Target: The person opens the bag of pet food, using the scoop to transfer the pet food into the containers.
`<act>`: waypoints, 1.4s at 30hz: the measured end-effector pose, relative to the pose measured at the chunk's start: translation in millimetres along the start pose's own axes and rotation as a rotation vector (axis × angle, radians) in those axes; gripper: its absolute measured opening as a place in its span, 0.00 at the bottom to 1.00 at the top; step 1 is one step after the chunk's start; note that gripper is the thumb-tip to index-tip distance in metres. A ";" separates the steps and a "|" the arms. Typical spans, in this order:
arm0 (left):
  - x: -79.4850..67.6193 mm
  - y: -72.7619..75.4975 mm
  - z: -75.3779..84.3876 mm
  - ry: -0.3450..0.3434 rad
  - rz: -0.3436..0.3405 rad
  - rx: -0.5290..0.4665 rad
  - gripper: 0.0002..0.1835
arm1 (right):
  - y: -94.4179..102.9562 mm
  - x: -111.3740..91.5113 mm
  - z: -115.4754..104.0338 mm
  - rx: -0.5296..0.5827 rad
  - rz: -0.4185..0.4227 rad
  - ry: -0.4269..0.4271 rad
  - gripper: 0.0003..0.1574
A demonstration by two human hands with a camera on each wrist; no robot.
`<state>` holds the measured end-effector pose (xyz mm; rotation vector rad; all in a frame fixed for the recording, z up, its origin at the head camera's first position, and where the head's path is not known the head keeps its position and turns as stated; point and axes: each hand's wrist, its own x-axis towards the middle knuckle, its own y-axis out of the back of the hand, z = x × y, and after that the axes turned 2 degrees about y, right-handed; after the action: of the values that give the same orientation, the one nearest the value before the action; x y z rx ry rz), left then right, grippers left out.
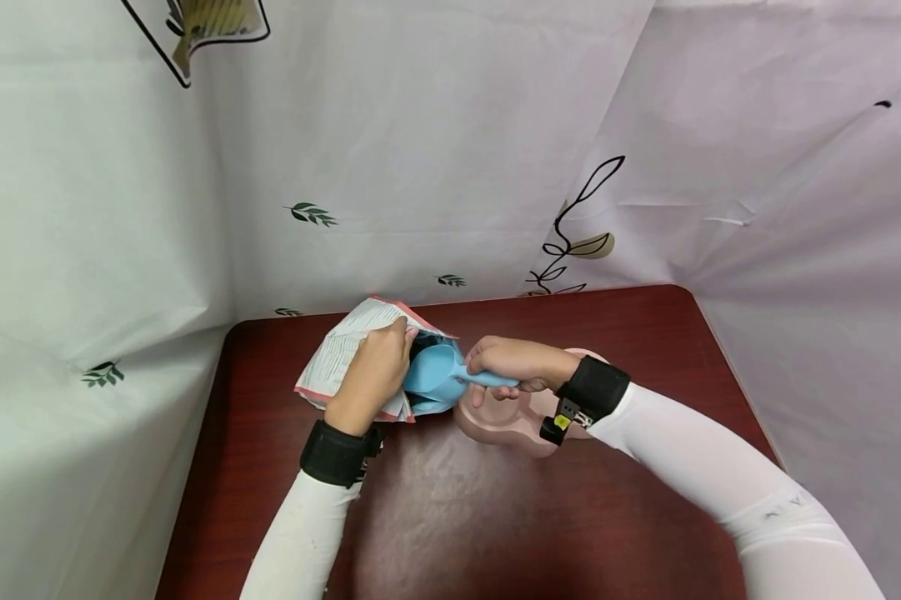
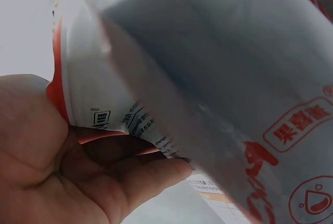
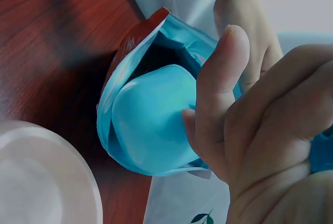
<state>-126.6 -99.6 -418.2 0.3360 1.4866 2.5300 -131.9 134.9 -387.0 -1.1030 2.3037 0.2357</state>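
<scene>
A white printed bag (image 1: 341, 354) with red edges lies tilted at the back left of the table, its mouth facing right. My left hand (image 1: 375, 367) grips the bag's upper side near the opening; in the left wrist view its fingers (image 2: 151, 179) curl against the printed bag wall (image 2: 234, 78). My right hand (image 1: 513, 360) holds a light blue scoop (image 1: 435, 373) by its handle. The scoop's cup sits in the bag's mouth, seen from its rounded underside in the right wrist view. What lies inside the bag is hidden.
A pink bowl (image 1: 495, 429) with rounded compartments stands right of the bag, partly beneath my right hand and wrist. The dark red wooden table (image 1: 435, 517) has white patterned cloth (image 1: 420, 150) behind it and along both sides.
</scene>
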 end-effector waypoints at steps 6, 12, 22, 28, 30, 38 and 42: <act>0.1 -2.4 1.3 -0.008 0.007 0.006 0.16 | 0.2 10.1 9.9 -0.010 -0.001 -0.017 0.20; 0.3 -4.1 2.4 -0.019 0.008 0.010 0.16 | -4.1 21.6 24.2 0.017 0.021 -0.015 0.21; 1.3 -4.9 3.6 -0.021 0.014 0.027 0.16 | -9.2 30.4 39.2 0.067 0.049 0.022 0.21; 1.0 -5.2 3.9 -0.031 0.026 0.026 0.15 | -12.0 31.6 39.8 0.091 0.052 0.031 0.19; 0.6 -5.4 4.5 -0.038 0.033 0.024 0.15 | -13.7 32.9 40.4 0.093 0.055 0.038 0.19; -0.3 -5.2 6.0 -0.054 0.050 0.050 0.15 | -20.6 40.6 45.2 0.155 0.071 0.054 0.25; -0.4 -5.0 6.8 -0.051 0.042 0.054 0.16 | -24.7 47.1 49.0 0.174 0.064 0.091 0.22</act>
<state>-124.1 -91.7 -419.5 0.4416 1.5471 2.4967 -116.1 106.8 -451.7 -0.9721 2.3904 0.0090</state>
